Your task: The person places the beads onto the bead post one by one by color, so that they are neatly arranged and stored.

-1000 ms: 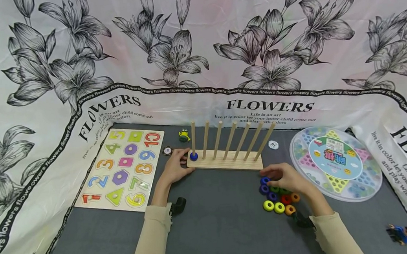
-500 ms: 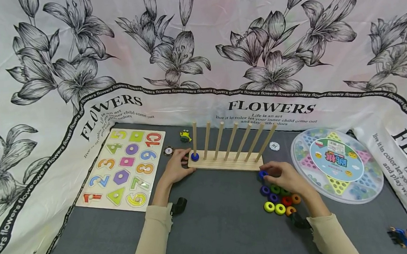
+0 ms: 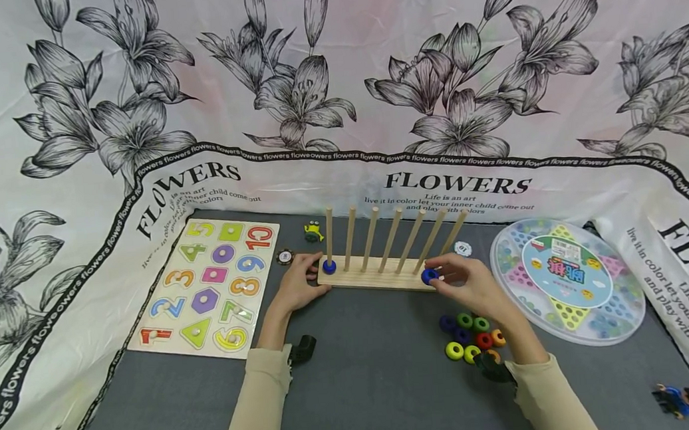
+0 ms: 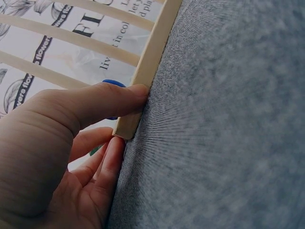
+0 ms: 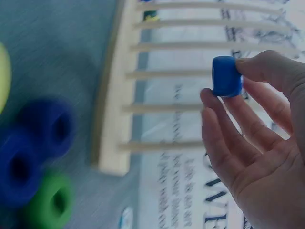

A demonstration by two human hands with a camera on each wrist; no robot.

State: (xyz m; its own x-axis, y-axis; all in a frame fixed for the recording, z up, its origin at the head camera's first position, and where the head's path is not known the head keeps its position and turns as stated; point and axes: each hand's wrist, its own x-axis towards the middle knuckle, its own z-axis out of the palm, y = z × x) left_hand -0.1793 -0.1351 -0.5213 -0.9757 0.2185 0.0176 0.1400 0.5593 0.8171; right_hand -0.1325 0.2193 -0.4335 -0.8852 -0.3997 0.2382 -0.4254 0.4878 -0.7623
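Observation:
A wooden peg rack point(image 3: 379, 279) with a row of upright dowels stands on the grey cloth. One blue ring point(image 3: 329, 267) sits at the foot of its leftmost peg. My left hand point(image 3: 292, 285) grips the rack's left end, the thumb point(image 4: 119, 98) on its front edge and fingers behind. Between thumb and fingers my right hand point(image 3: 469, 283) pinches another blue ring point(image 5: 227, 76), held up near the rack's right end, apart from the pegs. Below that hand lies a cluster of blue, green, red, orange and yellow rings, among them a green ring point(image 5: 50, 200).
At the left lies a number and shape puzzle board point(image 3: 205, 288). A round Chinese checkers box point(image 3: 568, 282) is on the right. A small green toy point(image 3: 313, 230) and two chips, one dark point(image 3: 285, 256) and one white point(image 3: 463, 249), flank the rack. A toy figure point(image 3: 680, 399) lies front right.
My right hand has taken a blue ring from the cluster and carried it up and left toward the rack. My left hand stays on the rack's end.

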